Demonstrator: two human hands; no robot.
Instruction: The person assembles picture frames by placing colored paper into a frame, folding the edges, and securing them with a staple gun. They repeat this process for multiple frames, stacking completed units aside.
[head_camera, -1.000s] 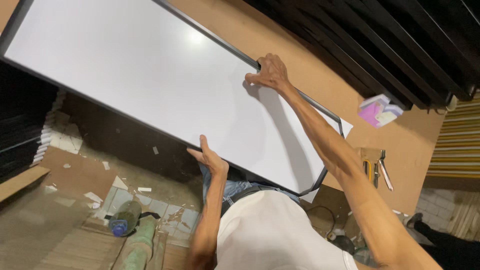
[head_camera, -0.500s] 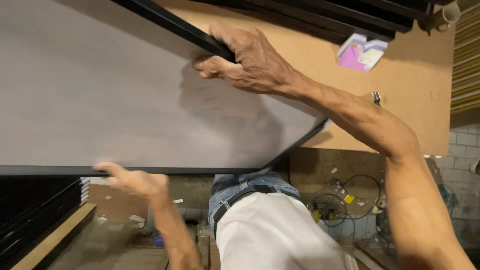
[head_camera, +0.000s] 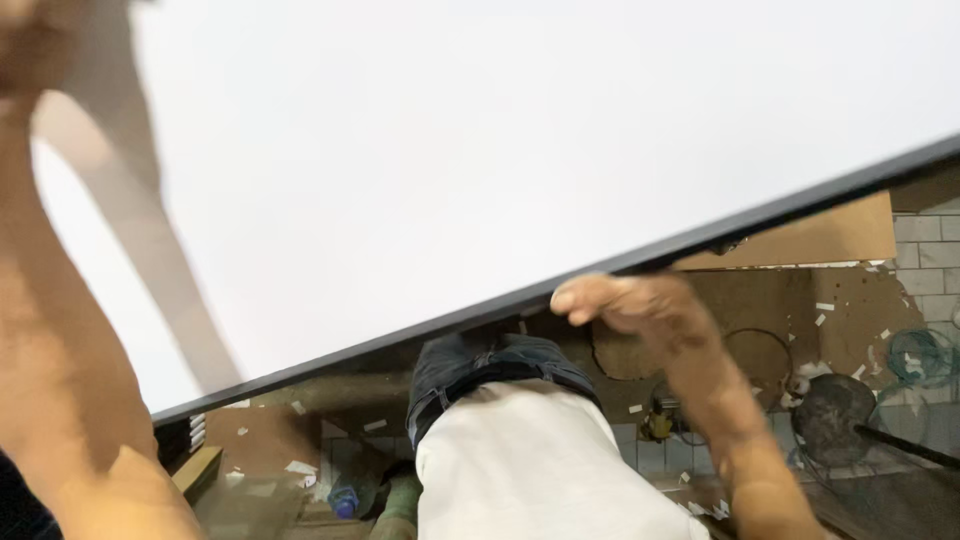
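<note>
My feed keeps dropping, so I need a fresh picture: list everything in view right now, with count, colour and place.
framed panel: one, white with a dark edge, tilted across the upper view
brown board: one, behind the panel's right end
plastic bottle: one, clear with a blue cap, on the floor, bottom left
wire coil: one, greenish, far right
paper scraps: many, white, strewn on the floor
right hand: under the panel's lower edge, fingers at the frame
left hand: blurred, top left, arm against the panel

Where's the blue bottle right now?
Head view, bottom left: the blue bottle lies on the floor, left of the person's white shirt, below the white panel's dark edge.
</note>
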